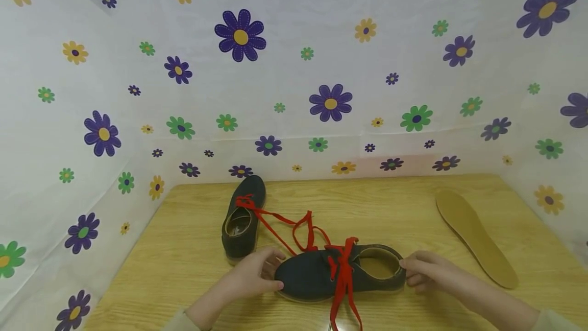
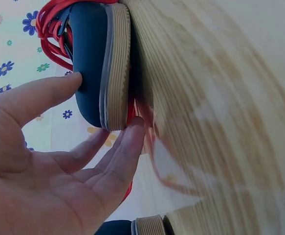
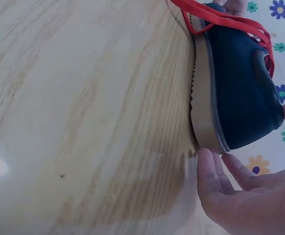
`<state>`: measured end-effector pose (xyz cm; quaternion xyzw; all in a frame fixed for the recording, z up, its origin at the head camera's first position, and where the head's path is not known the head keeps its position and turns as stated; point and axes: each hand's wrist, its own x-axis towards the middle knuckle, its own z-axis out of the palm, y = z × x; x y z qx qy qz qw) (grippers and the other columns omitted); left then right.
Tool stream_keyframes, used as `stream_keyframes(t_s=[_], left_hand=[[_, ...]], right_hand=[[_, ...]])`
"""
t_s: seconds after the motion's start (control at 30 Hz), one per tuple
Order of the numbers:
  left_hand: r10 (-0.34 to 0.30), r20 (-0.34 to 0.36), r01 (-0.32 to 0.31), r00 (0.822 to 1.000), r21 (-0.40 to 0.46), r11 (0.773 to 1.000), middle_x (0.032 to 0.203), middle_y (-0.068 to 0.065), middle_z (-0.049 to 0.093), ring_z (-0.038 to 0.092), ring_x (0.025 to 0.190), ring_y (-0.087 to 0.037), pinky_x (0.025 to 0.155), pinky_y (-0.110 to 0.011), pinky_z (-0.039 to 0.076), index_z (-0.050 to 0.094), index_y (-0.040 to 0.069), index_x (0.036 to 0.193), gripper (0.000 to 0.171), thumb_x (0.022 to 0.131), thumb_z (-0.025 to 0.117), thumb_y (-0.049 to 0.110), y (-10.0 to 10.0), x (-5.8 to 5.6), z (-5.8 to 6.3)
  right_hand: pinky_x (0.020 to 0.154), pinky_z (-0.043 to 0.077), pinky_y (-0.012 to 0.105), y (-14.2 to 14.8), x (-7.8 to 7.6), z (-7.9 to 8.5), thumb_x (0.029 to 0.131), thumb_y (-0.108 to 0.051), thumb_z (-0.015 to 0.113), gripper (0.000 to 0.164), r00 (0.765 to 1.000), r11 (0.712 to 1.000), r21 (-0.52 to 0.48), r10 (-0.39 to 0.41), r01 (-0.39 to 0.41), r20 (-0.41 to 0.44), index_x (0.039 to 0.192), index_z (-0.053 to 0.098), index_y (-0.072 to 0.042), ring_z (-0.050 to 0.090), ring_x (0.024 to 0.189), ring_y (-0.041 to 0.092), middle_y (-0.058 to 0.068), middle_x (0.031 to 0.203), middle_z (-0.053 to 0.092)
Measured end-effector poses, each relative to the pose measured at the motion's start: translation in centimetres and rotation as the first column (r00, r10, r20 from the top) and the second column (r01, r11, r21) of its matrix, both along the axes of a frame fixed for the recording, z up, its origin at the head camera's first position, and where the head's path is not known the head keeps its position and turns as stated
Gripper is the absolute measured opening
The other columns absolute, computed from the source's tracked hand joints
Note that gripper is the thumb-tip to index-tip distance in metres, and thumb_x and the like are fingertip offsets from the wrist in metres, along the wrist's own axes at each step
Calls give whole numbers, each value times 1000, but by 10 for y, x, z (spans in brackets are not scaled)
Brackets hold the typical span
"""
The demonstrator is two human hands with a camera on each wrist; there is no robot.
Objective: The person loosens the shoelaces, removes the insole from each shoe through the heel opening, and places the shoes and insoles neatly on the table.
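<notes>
A dark navy shoe (image 1: 305,275) with red laces (image 1: 344,275) lies sole down on the table, toe to the left and heel to the right. My left hand (image 1: 254,272) holds its toe, the thumb on the upper and the fingers against the front of the tan sole (image 2: 118,73). At the other end my right hand (image 1: 424,269) holds the heel, thumb at the back of the collar and fingertips by the heel of the sole. Tan lining shows inside the shoe's opening. Behind my left hand stands a second navy shoe (image 1: 241,239), toe pointing away, its long red lace trailing right.
A tan insole (image 1: 478,241) lies flat on the wooden table (image 1: 184,264), right of my right hand. White cloth (image 1: 294,75) printed with flowers encloses the table at the back and both sides. Lace ends from the near shoe hang toward the front edge.
</notes>
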<state>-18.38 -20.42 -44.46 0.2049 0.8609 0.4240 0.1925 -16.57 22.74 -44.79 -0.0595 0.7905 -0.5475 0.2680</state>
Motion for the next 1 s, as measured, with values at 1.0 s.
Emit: stream_keyframes(t_s=[1.0], left_hand=[[58, 73, -64, 996, 88, 994, 116, -17, 70, 75, 91, -21, 77, -26, 63, 66, -5, 125, 47, 83, 87, -3, 1, 3, -2]], right_hand=[[87, 57, 24, -43, -17, 44, 101, -12, 70, 27, 914, 995, 95, 17, 24, -405, 122, 69, 4, 70, 108, 19, 17, 121, 74]])
